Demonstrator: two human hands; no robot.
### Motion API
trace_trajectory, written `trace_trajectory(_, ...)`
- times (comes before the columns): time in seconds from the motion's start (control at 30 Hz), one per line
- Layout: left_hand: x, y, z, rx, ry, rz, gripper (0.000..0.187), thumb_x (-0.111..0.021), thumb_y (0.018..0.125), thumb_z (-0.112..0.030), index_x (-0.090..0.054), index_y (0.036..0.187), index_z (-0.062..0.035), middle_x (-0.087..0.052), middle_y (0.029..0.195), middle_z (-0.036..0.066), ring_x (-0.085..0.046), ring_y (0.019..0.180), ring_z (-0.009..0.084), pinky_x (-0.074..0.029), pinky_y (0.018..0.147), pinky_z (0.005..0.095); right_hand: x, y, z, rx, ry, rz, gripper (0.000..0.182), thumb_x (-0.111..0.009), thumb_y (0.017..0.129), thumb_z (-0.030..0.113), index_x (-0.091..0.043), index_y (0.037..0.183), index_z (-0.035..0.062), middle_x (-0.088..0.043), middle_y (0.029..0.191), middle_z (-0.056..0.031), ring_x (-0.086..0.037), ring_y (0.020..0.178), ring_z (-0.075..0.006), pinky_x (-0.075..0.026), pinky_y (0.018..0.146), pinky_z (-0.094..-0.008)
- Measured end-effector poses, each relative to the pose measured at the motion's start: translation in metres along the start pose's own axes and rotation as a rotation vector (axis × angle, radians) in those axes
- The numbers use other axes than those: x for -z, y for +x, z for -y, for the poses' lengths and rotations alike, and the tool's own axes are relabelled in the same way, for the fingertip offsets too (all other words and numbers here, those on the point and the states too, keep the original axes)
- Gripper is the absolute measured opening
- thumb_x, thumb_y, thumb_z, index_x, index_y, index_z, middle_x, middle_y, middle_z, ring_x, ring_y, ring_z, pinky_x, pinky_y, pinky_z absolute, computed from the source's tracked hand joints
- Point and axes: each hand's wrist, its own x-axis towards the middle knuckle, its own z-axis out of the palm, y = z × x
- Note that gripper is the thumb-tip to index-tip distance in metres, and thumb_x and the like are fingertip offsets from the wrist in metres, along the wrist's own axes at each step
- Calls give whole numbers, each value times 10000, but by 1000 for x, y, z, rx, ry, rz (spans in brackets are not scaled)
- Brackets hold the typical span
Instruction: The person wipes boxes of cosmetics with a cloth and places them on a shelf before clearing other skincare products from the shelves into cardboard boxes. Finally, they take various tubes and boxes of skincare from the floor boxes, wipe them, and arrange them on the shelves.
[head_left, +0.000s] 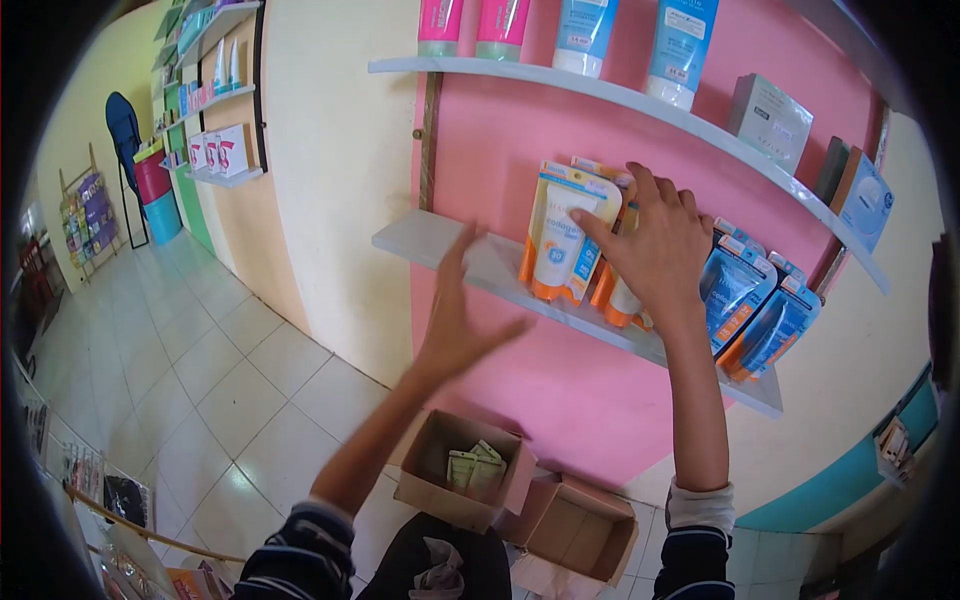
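Observation:
My right hand (660, 240) is over the lower shelf, its fingers spread and the thumb against the right part of a white-and-orange sunscreen pack (562, 235). More orange-capped packs (622, 300) stand behind and beside that one, partly covered by the hand. My left hand (450, 325), slightly blurred, is in the air in front of the shelf's left part, thumb and fingers wide apart with nothing between them. Right of my right wrist, blue tube packs (735, 290) lean in a row on the same shelf.
Above runs a shelf (540, 72) with pink tubes (503, 25), blue tubes (683, 45) and a grey-green box (770, 122). On the floor below, one open carton (425, 487) holds several green packs (475, 467); another carton (580, 530) stands beside it. Wall shelves (225, 178) hang at left.

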Motion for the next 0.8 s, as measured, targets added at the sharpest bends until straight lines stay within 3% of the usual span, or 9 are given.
trace_trajectory(0.13, -40, 85, 40, 171, -556, 299, 975, -773, 548, -232, -171, 1288, -29, -325, 1257, 171, -313, 1185, 261, -269, 977, 380, -13, 13, -5, 18, 34, -87, 591, -615, 607, 534, -562, 960, 63, -608, 775, -108, -595, 711, -255, -446, 592, -380)
trace_trajectory(0.23, -43, 99, 42, 226, -568, 452, 808, -753, 585, -159, -286, 1232, -29, -444, 1160, 143, -434, 1090, 234, -352, 927, 361, -25, 23, -10, 39, 113, -97, 512, -612, 624, 514, -595, 862, 61, -613, 688, -96, -605, 634, -241, -460, 537, -344)
trace_trajectory(0.4, -48, 96, 31, 58, -658, 281, 612, -696, 617, -7, -379, 1140, -8, -526, 1032, 82, -521, 955, 169, -452, 805, 302, -39, 28, 2, 196, 200, -307, 431, -601, 655, 499, -611, 749, 78, -592, 590, -67, -582, 539, -237, -427, 459, -342)
trace_trajectory(0.53, 4, 52, -5, -47, -587, 132, 596, -733, 577, -37, -404, 1072, 2, -542, 949, 78, -548, 867, 150, -477, 733, 275, 7, -10, 44, 132, 359, -167, 372, -678, 650, 410, -630, 816, 80, -627, 675, -47, -584, 538, -124, -444, 493, -240)
trace_trajectory(0.6, 35, 13, -16, 223, -322, 212, 602, -742, 563, -33, -403, 1059, 10, -549, 934, 82, -555, 850, 149, -482, 711, 275, 10, -46, 66, 248, 739, -303, 314, -734, 630, 299, -624, 800, 58, -615, 645, -28, -552, 511, -64, -415, 453, -184)
trace_trajectory(0.67, 43, -38, -7, 89, -405, 139, 640, -745, 554, -29, -390, 1085, 16, -548, 955, 88, -553, 871, 155, -483, 715, 278, -5, -87, 76, 402, 649, -252, 306, -753, 606, 285, -606, 744, 55, -580, 599, -18, -532, 489, -73, -405, 442, -191)
trace_trajectory(0.73, 40, -90, 18, 281, -521, 175, 722, -727, 555, 5, -345, 1168, 4, -501, 1072, 99, -499, 995, 179, -432, 832, 307, -38, -127, 81, 445, 586, -284, 311, -764, 586, 297, -581, 678, 62, -528, 543, -1, -499, 462, -99, -391, 441, -217)
trace_trajectory(0.77, 34, -115, 37, 464, -569, 196, 739, -716, 559, 20, -323, 1185, 1, -484, 1090, 101, -478, 1024, 181, -408, 864, 321, -77, -147, 87, 393, 682, -385, 335, -668, 651, 431, -545, 606, 122, -450, 493, 44, -407, 393, -87, -263, 375, -229)
trace_trajectory(0.8, 25, -139, 54, 639, -598, 148, 739, -712, 565, 15, -315, 1187, -2, -485, 1078, 98, -481, 1015, 179, -408, 859, 320, -103, -173, 89, 315, 715, -223, 320, -669, 653, 404, -557, 617, 107, -466, 512, 39, -421, 410, -97, -268, 384, -225)
